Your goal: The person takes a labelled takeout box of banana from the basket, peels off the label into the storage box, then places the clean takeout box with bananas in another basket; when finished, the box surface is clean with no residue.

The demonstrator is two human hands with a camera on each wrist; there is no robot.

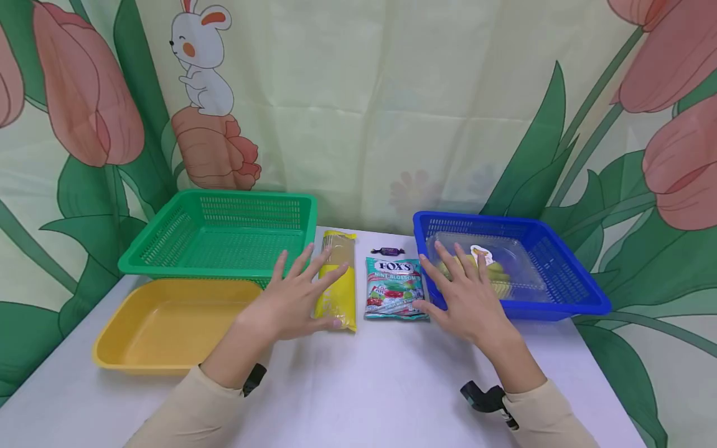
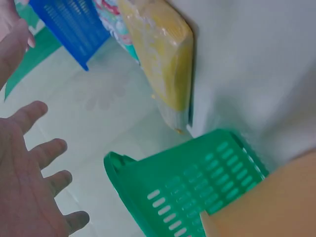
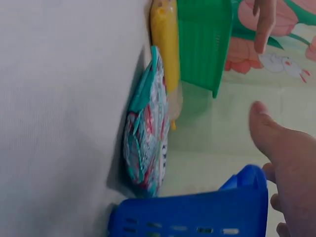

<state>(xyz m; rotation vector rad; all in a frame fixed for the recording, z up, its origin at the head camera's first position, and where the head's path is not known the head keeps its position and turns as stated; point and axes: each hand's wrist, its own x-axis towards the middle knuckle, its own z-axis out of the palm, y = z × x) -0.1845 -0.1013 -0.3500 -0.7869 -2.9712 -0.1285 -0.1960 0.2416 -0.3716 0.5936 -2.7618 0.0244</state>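
Note:
My left hand (image 1: pixel 294 300) hovers with spread fingers near a long yellow packet (image 1: pixel 340 283), partly covering it in the head view; it holds nothing. My right hand (image 1: pixel 467 295) is also spread, in front of the blue basket (image 1: pixel 577 297), and grips nothing. Between the hands lies a teal FOX'S candy bag (image 1: pixel 395 289), with a small purple wrapped candy (image 1: pixel 388 251) behind it. Inside the blue basket sits a clear plastic box (image 1: pixel 523 264) with something yellow-green in it, partly hidden by the right hand. In the left wrist view the yellow packet (image 2: pixel 165 54) stands apart from the fingers.
A green basket (image 1: pixel 260 270) stands at the back left, and a yellow tray (image 1: pixel 151 367) is in front of it. The white table (image 1: pixel 370 398) carries everything. Behind it hangs a cloth (image 1: pixel 336 124) printed with tulips and a rabbit.

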